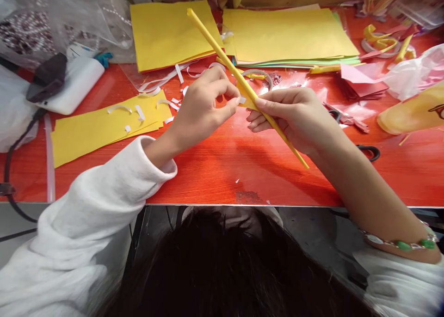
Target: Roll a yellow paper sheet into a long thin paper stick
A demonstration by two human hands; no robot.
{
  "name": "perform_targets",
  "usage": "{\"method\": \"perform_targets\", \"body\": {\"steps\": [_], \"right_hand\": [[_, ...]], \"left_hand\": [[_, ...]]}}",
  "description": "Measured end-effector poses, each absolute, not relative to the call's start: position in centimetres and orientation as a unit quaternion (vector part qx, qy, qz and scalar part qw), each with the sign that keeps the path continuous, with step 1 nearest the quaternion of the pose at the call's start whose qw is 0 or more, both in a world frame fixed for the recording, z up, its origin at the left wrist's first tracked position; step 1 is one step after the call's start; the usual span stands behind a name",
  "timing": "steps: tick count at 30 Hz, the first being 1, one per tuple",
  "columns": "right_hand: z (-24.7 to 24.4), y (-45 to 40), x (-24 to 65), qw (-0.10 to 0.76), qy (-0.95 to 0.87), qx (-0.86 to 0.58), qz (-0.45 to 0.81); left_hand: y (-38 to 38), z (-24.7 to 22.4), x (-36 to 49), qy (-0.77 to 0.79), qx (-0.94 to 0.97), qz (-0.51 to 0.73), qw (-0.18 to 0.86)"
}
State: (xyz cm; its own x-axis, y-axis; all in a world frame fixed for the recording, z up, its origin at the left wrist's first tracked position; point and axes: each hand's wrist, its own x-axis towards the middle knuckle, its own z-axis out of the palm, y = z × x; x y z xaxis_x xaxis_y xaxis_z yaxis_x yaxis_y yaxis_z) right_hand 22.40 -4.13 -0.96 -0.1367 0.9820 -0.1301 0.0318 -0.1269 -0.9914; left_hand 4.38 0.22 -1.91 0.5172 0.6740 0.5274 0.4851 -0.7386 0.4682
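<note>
A long thin yellow paper tube (222, 46) slants from upper left to lower right above the red table (208, 178). My right hand (291, 113) pinches it near its middle, thumb on top, other fingers curled beneath. A yellow flap sticks out to the tube's left between the hands. On this flap lies a small white strip (242, 100). My left hand (208, 100) is closed in a pinch at the strip's left end, thumb and index fingertips together at the strip.
Yellow paper stacks (291, 33) lie at the back, cut yellow strips (104, 127) with white scraps at the left. A tape roll (258, 74) sits behind the hands. Black scissors handles (369, 153), a pink paper stack (364, 81) and a cup (412, 111) are at the right.
</note>
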Motion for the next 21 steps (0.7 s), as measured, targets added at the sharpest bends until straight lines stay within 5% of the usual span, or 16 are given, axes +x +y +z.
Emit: {"method": "perform_targets", "body": {"steps": [9,16,21], "right_hand": [[-1.3,-3.9,22.6,0.423,-0.508,-0.512,0.548],[-1.2,-3.9,22.7,0.415,-0.52,-0.511,0.544],[-1.0,-4.0,22.6,0.396,-0.537,-0.502,0.55]], "left_hand": [[3.8,-0.8,1.2,0.427,0.845,0.307,0.095],[5.1,-3.1,-0.4,0.412,0.876,0.15,-0.201],[3.0,-0.6,0.5,0.448,0.838,0.251,-0.186]]}}
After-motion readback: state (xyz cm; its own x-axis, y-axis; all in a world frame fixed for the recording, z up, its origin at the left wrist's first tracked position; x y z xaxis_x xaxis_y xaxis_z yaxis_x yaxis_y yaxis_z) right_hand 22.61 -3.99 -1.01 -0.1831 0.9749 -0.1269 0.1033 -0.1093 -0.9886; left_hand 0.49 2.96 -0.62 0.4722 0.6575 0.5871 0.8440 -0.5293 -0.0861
